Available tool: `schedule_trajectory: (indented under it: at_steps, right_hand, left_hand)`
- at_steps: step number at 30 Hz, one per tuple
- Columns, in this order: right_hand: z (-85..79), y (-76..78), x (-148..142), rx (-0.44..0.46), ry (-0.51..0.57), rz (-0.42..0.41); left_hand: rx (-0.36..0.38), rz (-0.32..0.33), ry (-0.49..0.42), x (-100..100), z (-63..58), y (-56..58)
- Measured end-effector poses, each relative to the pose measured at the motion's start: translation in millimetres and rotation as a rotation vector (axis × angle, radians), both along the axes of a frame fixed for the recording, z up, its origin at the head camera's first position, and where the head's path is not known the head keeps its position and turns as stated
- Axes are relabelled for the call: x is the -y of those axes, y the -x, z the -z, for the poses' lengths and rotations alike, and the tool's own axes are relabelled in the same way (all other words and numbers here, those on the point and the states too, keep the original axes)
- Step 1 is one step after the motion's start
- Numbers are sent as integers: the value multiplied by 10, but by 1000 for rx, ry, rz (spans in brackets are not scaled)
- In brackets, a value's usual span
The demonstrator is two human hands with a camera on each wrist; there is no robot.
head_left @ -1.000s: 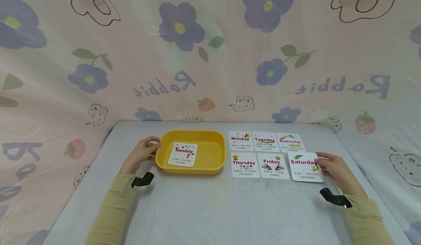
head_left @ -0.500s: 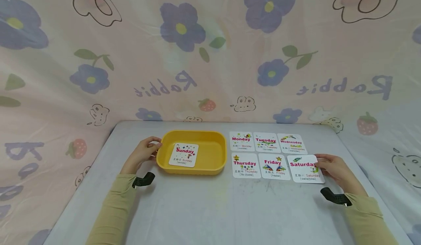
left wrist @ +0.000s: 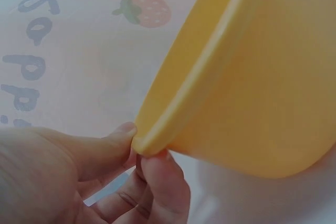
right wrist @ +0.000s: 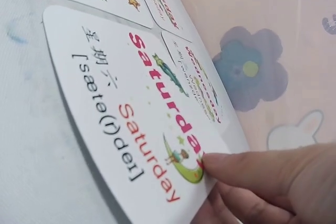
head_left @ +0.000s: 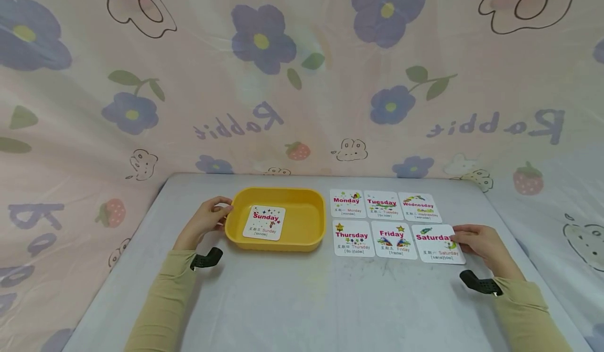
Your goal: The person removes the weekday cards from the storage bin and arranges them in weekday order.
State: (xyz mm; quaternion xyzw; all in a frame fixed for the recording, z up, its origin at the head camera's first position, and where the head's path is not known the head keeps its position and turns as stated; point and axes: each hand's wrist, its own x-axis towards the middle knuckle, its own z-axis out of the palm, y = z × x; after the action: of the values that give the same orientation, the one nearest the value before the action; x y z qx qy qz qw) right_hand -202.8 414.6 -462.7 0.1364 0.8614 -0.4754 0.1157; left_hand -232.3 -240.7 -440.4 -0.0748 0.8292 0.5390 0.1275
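At the right end of the front row lies the Saturday card (head_left: 435, 244). My right hand (head_left: 486, 247) pinches its right edge, the thumb on top of the print in the right wrist view. Over on the left, my left hand (head_left: 204, 221) pinches the rim of a yellow tray (head_left: 302, 210) between thumb and fingers. Inside that tray the Sunday card (head_left: 264, 223) lies face up. Left of Saturday are the Friday card (head_left: 394, 240) and the Thursday card (head_left: 353, 238).
Behind them stand the Monday card (head_left: 346, 204), the Tuesday card (head_left: 383, 205) and the Wednesday card (head_left: 419, 208) in a row. All rest on a white-covered table (head_left: 302, 299). A flowered curtain (head_left: 302, 95) hangs along its back edge.
The Saturday card has come down slightly onto the table beside Friday, with my right hand still pinching it; it no longer overlaps the Wednesday card. My left hand keeps its hold on the tray.
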Motion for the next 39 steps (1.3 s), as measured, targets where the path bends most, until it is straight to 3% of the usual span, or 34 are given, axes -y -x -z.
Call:
schedule_trajectory:
  at_steps: [23,32,39]
  right_hand:
    - [-54,109,-21,112,-165,49]
    - [-84,97,-38,116,-93,-10]
    - [-112,121,11,75,-77,6]
  left_hand:
    - [0,-10,6,-7,23,26]
    - [-7,-6,-2,6,23,20]
    - [-6,-7,-8,8,11,9]
